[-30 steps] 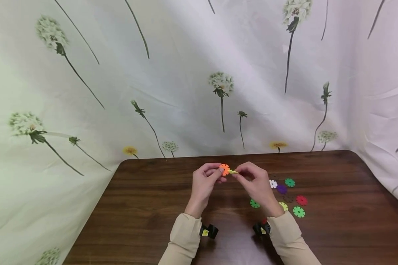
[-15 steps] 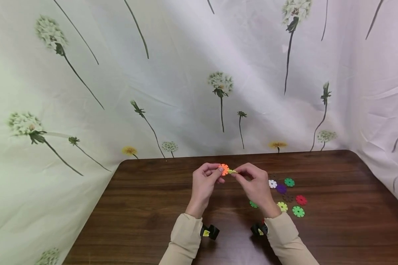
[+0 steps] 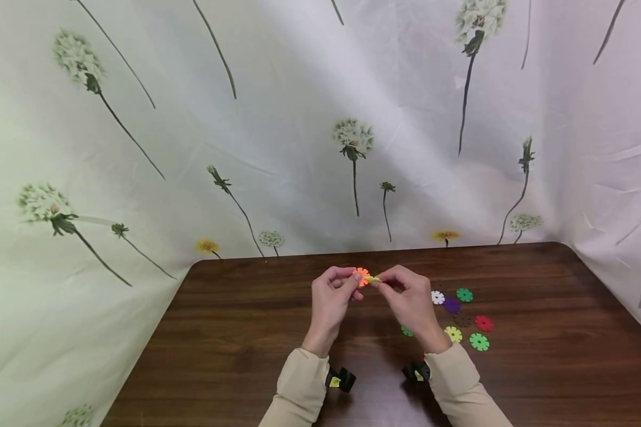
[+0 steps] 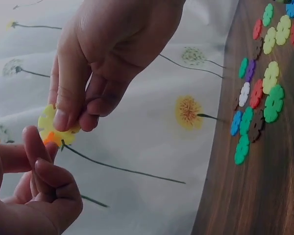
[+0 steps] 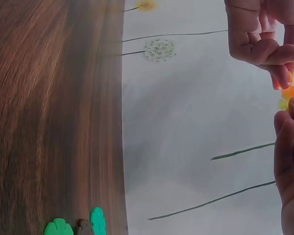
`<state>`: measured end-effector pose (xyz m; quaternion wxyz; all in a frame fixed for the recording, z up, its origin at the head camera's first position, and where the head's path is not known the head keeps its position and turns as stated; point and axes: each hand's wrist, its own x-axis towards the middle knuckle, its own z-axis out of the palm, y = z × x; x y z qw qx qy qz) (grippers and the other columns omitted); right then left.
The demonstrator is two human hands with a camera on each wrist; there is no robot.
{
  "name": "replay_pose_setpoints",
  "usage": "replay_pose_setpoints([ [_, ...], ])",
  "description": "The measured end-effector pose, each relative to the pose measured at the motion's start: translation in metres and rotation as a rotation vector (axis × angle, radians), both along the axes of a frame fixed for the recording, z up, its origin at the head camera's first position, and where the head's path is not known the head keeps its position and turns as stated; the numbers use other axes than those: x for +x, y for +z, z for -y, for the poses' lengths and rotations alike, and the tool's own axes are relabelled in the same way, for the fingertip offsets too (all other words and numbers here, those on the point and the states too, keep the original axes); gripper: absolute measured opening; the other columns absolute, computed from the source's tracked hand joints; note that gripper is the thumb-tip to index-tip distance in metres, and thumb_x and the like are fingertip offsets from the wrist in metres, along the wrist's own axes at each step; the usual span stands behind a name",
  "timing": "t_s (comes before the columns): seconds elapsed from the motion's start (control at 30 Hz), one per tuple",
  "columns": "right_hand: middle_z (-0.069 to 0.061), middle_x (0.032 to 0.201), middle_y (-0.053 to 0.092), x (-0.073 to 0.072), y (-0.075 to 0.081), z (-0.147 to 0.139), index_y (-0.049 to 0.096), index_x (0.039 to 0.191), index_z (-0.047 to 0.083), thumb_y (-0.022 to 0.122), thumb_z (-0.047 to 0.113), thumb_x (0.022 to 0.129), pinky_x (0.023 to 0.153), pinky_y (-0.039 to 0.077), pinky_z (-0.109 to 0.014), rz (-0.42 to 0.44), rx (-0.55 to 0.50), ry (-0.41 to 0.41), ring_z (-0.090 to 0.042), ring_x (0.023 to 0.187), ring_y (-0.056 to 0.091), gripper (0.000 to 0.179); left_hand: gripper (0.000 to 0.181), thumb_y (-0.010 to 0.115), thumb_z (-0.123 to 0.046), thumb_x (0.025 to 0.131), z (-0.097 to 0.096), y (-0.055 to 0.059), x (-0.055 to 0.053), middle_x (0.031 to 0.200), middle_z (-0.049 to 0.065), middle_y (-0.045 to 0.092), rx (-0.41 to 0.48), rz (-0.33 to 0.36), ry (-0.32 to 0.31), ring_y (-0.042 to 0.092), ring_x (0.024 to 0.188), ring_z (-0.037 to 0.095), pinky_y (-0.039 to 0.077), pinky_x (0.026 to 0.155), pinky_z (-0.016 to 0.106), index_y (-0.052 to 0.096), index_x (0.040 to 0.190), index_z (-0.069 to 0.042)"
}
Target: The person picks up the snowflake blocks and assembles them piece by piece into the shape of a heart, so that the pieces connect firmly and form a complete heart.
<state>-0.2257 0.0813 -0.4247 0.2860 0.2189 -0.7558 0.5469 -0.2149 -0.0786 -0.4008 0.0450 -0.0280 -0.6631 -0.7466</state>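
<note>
L hand (image 3: 332, 298) pinches orange disc (image 3: 362, 273) & R hand (image 3: 409, 297) pinches yellow disc (image 4: 47, 119), both touching, up nr far edge of table (image 3: 235, 332).

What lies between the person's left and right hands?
An orange disc, pinched by the left hand, and a yellow disc, pinched by the right hand; the head and left wrist views show both.

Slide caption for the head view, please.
Left hand holds an orange notched disc, right hand a yellow notched disc, above a brown table.

Orange disc (image 3: 364, 274), yellow disc (image 4: 46, 119): smooth plas. Tbl (image 3: 219, 332): wood-look, semi-gloss. Backdrop (image 3: 288, 130): creased cloth.
</note>
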Motion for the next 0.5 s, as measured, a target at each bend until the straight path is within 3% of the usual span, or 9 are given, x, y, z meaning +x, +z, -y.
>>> replay_pose_setpoints([
  [0.13, -0.006, 0.080, 0.069, 0.000, 0.001, -0.002, 0.071, 0.083, 0.007, 0.076, -0.002, 0.078, 0.063, 0.055, -0.023, 0.023, 0.018, 0.006, -0.009, 0.068, 0.060, 0.012, 0.024, 0.067, -0.009, 0.090, 0.000, 0.001, 0.000, 0.089, 0.018, 0.070, -0.003, 0.000, -0.024, 0.063, 0.058, 0.011, 0.058, 0.068, 0.030, 0.061, 0.107, 0.006],
  [0.27, -0.005, 0.082, 0.068, 0.000, 0.004, -0.005, 0.069, 0.086, 0.006, 0.075, -0.004, 0.078, 0.066, 0.055, -0.020, 0.042, 0.028, 0.019, -0.010, 0.070, 0.060, 0.014, 0.024, 0.065, -0.010, 0.092, 0.001, 0.002, 0.000, 0.088, 0.011, 0.070, 0.015, 0.041, -0.082, 0.066, 0.064, 0.011, 0.057, 0.074, 0.031, 0.057, 0.109, 0.005],
  [0.5, -0.006, 0.086, 0.069, -0.002, 0.004, -0.013, 0.069, 0.090, 0.007, 0.074, -0.003, 0.079, 0.069, 0.055, -0.018, 0.060, 0.031, 0.063, -0.009, 0.074, 0.062, 0.016, 0.021, 0.061, -0.005, 0.092, 0.000, 0.001, -0.002, 0.082, 0.000, 0.067, 0.123, 0.096, -0.142, 0.066, 0.068, 0.010, 0.055, 0.073, 0.025, 0.055, 0.110, 0.004],
])
